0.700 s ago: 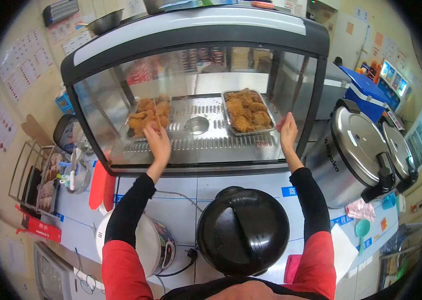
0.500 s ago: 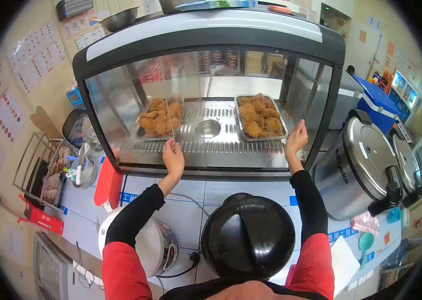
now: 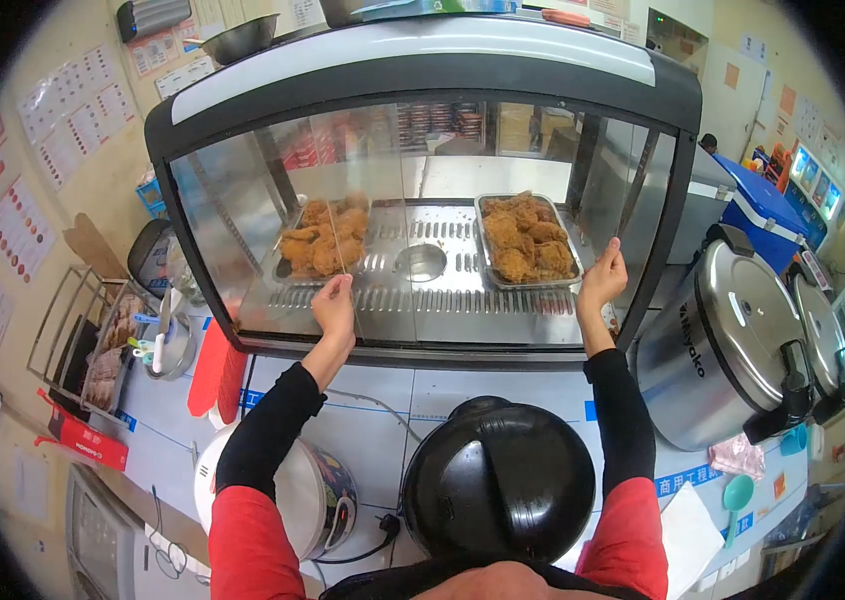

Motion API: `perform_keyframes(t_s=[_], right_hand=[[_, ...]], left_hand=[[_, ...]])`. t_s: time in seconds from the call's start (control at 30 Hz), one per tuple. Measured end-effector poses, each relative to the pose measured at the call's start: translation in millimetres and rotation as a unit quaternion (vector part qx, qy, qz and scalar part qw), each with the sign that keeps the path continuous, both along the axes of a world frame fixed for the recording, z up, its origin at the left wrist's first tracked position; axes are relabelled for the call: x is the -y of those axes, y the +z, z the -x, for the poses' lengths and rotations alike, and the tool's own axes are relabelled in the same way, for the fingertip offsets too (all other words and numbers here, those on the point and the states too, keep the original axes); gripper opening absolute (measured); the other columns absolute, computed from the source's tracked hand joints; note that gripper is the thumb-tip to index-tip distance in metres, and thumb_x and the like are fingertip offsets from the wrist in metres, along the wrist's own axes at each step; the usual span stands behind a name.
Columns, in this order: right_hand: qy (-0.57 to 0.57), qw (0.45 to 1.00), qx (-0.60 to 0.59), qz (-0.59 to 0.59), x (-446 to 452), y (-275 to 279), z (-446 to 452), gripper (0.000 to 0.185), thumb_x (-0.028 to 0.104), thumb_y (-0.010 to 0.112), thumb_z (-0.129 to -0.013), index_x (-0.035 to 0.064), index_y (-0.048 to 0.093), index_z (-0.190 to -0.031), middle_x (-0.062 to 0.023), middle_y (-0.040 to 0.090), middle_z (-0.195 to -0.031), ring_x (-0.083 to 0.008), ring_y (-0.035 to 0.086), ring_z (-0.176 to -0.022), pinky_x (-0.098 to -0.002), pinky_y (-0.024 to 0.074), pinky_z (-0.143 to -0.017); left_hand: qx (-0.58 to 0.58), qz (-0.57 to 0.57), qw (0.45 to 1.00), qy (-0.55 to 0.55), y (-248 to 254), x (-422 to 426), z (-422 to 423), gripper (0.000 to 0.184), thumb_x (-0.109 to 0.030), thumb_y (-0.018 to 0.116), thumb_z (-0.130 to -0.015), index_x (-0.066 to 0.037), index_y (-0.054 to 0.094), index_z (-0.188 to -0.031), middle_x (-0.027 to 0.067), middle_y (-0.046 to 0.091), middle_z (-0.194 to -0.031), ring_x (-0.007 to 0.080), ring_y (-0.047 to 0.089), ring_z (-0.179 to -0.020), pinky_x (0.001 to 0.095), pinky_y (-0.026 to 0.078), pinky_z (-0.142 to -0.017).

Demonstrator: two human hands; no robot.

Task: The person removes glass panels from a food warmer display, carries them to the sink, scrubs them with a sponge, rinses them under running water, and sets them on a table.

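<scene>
Overall, notice-covered walls (image 3: 106, 228) flank a pale counter (image 3: 373, 480) bearing a cabinet (image 3: 413, 62) with a glass front (image 3: 383, 200), and a black pot (image 3: 500, 485). Inside the cabinet lie two trays of fried chicken (image 3: 530, 240). At the glass, the left hand (image 3: 336, 308) bunches its fingertips, the right hand (image 3: 600, 285) curls half open; whether either grips, I cannot tell.

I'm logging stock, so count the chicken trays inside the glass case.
2: the left tray, beyond the left hand, and the right tray, just left of the right hand. No others show.

2 silver cookers (image 3: 728, 345), blue cooler (image 3: 765, 208), teal scoop (image 3: 739, 493)
</scene>
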State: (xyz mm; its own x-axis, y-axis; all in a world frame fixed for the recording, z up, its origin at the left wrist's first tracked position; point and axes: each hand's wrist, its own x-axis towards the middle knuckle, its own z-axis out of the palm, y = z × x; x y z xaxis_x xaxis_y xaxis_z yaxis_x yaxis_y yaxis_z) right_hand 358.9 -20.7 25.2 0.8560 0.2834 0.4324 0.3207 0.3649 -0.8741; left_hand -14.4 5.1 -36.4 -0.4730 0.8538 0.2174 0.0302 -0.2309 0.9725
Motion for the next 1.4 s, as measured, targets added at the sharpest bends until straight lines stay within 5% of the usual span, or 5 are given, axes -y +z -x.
perform_keyframes(t_s=[0.27,0.53,0.7,0.97,1.4], right_hand=[[0.005,0.998,-0.056,-0.03,-6.2,-15.3,-15.0,0.051,0.038,0.047,-0.085,0.0029,0.039,-0.049,0.0,0.034,-0.042,-0.0081,0.032,-0.036,-0.0277,0.0265,-0.036],[-0.008,0.999,-0.043,-0.006,5.4,-1.5,-17.4,0.054,0.041,0.047,-0.085,0.0008,0.042,-0.05,-0.0016,0.037,-0.042,-0.0088,0.037,-0.035,-0.0279,0.028,-0.035],[0.004,1.0,-0.027,0.009,18.3,-24.0,-20.0,0.052,0.043,0.046,-0.085,0.0036,0.042,-0.051,-0.0001,0.035,-0.042,-0.0085,0.037,-0.033,-0.0255,0.029,-0.033],[0.029,0.998,-0.061,-0.005,54.1,-34.5,-15.8,0.048,0.039,0.043,-0.087,0.0063,0.038,-0.052,0.0025,0.031,-0.044,-0.0069,0.033,-0.033,-0.0237,0.0272,-0.032],[0.08,0.972,0.023,-0.221,184.4,184.1,-20.8,0.047,0.048,0.04,-0.085,0.0101,0.038,-0.057,0.0023,0.032,-0.046,-0.009,0.036,-0.034,-0.0226,0.0279,-0.032]], left_hand=[[0.029,0.0,0.999,-0.025,23.9,9.7,-14.3,0.017,-0.013,0.058,-0.079,0.001,0.061,-0.089,-0.0027,0.05,-0.064,0.0044,0.041,-0.054,0.0185,0.031,-0.047],[0.092,-0.012,0.993,-0.069,38.7,13.2,-23.1,0.021,-0.013,0.053,-0.083,0.004,0.058,-0.094,0.0019,0.056,-0.073,0.0072,0.05,-0.062,0.0204,0.042,-0.059],[0.079,-0.016,0.99,-0.113,26.4,23.4,-18.4,0.017,-0.021,0.048,-0.087,-0.006,0.054,-0.086,0.0001,0.054,-0.074,0.0082,0.051,-0.068,0.0211,0.042,-0.063],[0.086,-0.053,0.988,-0.116,25.8,85.7,-19.5,0.016,-0.02,0.048,-0.087,-0.006,0.052,-0.082,-0.0015,0.051,-0.071,0.0074,0.047,-0.065,0.0199,0.038,-0.061],[0.054,-0.31,0.946,-0.082,203.7,174.6,-23.3,0.019,-0.017,0.043,-0.089,-0.001,0.051,-0.094,0.0044,0.054,-0.081,0.0124,0.052,-0.077,0.0274,0.042,-0.073]])
